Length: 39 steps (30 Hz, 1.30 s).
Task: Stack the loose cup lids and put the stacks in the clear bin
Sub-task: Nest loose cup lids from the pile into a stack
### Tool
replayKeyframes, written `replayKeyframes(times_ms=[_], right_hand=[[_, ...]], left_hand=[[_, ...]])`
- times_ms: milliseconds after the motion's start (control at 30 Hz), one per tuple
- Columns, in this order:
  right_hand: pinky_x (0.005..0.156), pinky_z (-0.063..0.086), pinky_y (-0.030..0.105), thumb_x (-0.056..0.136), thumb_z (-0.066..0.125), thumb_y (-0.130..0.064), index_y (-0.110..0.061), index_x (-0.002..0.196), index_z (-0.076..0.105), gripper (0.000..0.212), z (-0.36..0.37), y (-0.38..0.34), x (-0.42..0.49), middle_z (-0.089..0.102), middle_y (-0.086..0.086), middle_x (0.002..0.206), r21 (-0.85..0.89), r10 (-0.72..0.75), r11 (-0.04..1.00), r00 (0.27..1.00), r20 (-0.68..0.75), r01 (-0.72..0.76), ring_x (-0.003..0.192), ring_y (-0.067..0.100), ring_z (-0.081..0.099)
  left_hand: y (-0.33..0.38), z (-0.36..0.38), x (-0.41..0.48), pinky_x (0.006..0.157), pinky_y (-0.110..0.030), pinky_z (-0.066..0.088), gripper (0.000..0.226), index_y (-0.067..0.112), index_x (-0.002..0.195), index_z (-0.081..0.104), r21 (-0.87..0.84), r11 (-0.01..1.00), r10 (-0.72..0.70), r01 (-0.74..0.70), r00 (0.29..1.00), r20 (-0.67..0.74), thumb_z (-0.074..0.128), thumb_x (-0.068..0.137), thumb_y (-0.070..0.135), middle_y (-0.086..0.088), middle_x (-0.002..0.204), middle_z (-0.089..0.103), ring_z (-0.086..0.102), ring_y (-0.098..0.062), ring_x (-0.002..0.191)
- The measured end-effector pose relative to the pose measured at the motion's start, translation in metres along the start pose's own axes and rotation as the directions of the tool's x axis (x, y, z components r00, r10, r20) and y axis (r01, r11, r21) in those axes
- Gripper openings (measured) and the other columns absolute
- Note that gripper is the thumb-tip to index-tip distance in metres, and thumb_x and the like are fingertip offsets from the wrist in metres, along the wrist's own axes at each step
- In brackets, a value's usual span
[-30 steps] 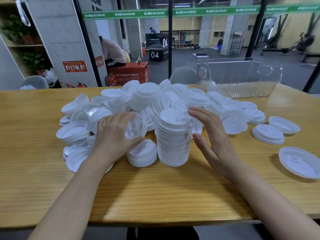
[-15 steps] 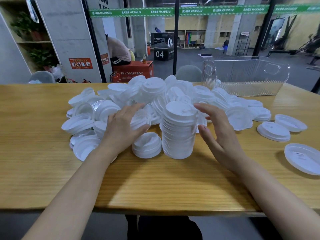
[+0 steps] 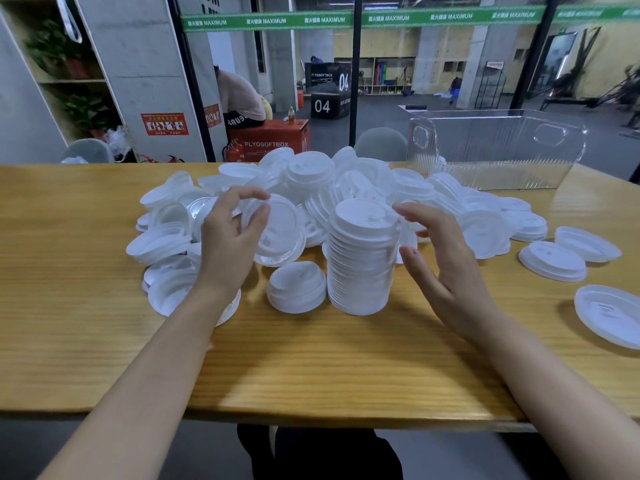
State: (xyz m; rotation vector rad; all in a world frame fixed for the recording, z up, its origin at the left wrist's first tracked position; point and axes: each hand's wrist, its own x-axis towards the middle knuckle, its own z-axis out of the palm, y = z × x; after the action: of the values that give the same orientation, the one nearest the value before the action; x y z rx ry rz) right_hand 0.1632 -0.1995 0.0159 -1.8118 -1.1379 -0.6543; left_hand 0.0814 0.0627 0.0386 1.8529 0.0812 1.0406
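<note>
on the table (image 3: pixel 311 368), clear bin (image 3: pixel 498 150) by loose lids (image 3: pixel 346 181); left hand (image 3: pixel 225 244) pinches lid (image 3: pixel 277 230)

far-right lid (image 3: pixel 609 315): cut by edge | lid (image 3: pixel 229 308) under left forearm (image 3: pixel 194 327): mostly hidden

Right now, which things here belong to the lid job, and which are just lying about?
Job: lid in the left hand, tall stack, short stack, loose lids, clear bin, right hand open beside the tall stack.
Lying about: red box, fire extinguisher, grey chair, potted plants.
</note>
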Motion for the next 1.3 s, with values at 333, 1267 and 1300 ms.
replayKeyframes(times_ms=[333, 1267, 1300], right_hand=[[0.102, 0.032, 0.015, 0.100, 0.043, -0.040, -0.033, 0.138, 0.041, 0.038, -0.001, 0.002, -0.001, 0.048, -0.014, 0.133, -0.015, 0.003, 1.000, 1.000, 0.007, -0.003, 0.124, 0.003, 0.043], [0.105, 0.033, 0.020, 0.100, 0.043, -0.037, -0.029, 0.137, 0.042, 0.038, -0.001, 0.002, 0.000, 0.046, -0.014, 0.134, -0.035, -0.007, 0.999, 1.000, -0.014, 0.006, 0.126, 0.006, 0.042], [0.105, 0.033, 0.020, 0.100, 0.043, -0.037, -0.029, 0.137, 0.042, 0.038, -0.001, 0.002, 0.000, 0.046, -0.013, 0.134, -0.038, -0.010, 0.999, 1.000, -0.022, 0.009, 0.126, 0.007, 0.042]], left_hand=[[-0.001, 0.001, -0.003, 0.109, -0.026, 0.027, 0.077, 0.017, 0.138, 0.053, 0.394, 0.919, -0.121, -0.029, 0.929, 0.350, 0.066, 0.078, 0.064, 0.008, 0.143, 0.045, 0.036, -0.002, 0.129], [0.052, 0.023, 0.006, 0.079, 0.001, 0.037, 0.062, 0.033, 0.126, 0.056, 0.050, 0.996, -0.087, 0.075, 0.941, 0.328, 0.081, 0.071, 0.045, 0.023, 0.120, 0.055, 0.048, 0.011, 0.109], [0.056, 0.028, 0.005, 0.082, -0.002, 0.038, 0.062, 0.036, 0.124, 0.058, 0.047, 0.996, -0.082, 0.069, 0.928, 0.363, 0.078, 0.067, 0.049, 0.024, 0.120, 0.057, 0.050, 0.010, 0.110]])
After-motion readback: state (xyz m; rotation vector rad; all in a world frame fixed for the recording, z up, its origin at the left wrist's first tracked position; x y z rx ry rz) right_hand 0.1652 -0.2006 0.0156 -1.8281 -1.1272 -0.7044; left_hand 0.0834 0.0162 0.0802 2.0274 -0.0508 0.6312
